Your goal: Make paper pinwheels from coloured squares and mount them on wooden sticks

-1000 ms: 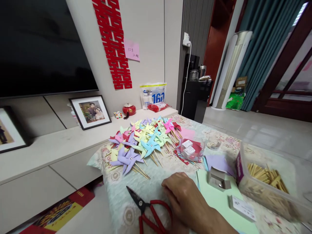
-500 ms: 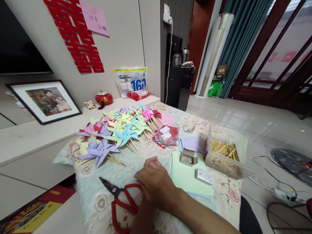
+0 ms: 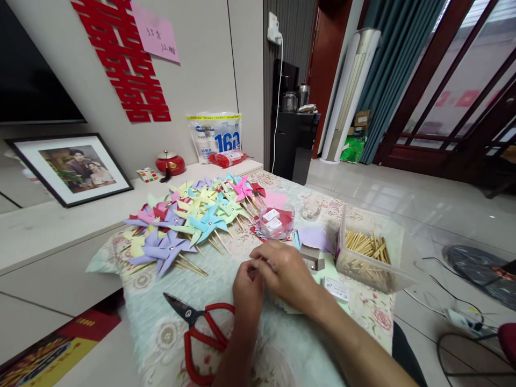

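Note:
My left hand (image 3: 248, 290) and my right hand (image 3: 288, 269) meet above the middle of the floral tablecloth, fingertips pinched close together. Whatever lies between their fingers is hidden. Scissors with red handles (image 3: 189, 315) lie to the left of my left hand, blades pointing away. Beyond both hands, several paper pinwheels (image 3: 169, 247) on sticks are heaped. Partly behind my right hand are a stack of light green paper (image 3: 329, 267), an opened small grey box (image 3: 316, 260) and a small white box (image 3: 336, 289).
A clear plastic bin (image 3: 397, 279) of short sticks stands at the table's right edge. A clear round dish (image 3: 291, 226) holds small white boxes and red paper. Purple paper (image 3: 315, 236) lies nearby. A framed photo (image 3: 68, 201) and a red pot (image 3: 175, 165) stand on the cabinet.
My right hand was laid over my left; it has now shifted right and a little forward, and the fingertips meet in a pinch. The scissors and pinwheels have stayed put.

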`<state>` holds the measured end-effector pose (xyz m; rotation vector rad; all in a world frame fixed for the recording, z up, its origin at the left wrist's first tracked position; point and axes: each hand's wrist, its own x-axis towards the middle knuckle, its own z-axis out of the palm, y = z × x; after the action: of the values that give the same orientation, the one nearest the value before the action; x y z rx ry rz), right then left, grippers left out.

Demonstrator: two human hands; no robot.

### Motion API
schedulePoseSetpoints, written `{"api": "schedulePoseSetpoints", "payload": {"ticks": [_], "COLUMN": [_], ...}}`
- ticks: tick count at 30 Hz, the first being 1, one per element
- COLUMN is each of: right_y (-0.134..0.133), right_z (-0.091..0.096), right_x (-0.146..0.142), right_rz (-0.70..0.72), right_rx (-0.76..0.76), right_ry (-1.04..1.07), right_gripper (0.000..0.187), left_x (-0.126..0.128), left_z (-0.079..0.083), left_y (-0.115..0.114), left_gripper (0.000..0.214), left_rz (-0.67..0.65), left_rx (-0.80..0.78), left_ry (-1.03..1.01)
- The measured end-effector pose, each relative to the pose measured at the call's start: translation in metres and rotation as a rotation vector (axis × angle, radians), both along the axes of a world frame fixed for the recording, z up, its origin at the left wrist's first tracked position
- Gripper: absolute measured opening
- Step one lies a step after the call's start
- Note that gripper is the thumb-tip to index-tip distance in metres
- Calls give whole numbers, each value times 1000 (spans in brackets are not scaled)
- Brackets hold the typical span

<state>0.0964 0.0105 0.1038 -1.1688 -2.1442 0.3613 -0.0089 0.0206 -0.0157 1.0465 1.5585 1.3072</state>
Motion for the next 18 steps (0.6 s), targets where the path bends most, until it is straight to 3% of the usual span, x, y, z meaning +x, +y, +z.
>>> {"api": "schedulePoseSetpoints", "payload": {"ticks": [4,7,12,15,18], "right_y": [27,58,108,127,138], "right_z": [40,52,32,14,0], "right_x": [46,80,122,131,133], "right_rz": [-149,-242,-248,-204,-159], "right_rx": [-147,-273,-409,-469,-499], "right_ry": [-472,-739,-845,-875,-885], "right_gripper": [18,21,22,14,24], "left_x": [-1,0,1,0,0], "left_z": [0,1,-1,-2,-2], "left_y": [1,0,0,1,1], "left_gripper": [23,26,25,25,25], "left_rz": [-12,-8,-8,2,-2], "left_rx": [-86,-55,-5,4,9], "left_ry": [-15,41,149,185,212]}}
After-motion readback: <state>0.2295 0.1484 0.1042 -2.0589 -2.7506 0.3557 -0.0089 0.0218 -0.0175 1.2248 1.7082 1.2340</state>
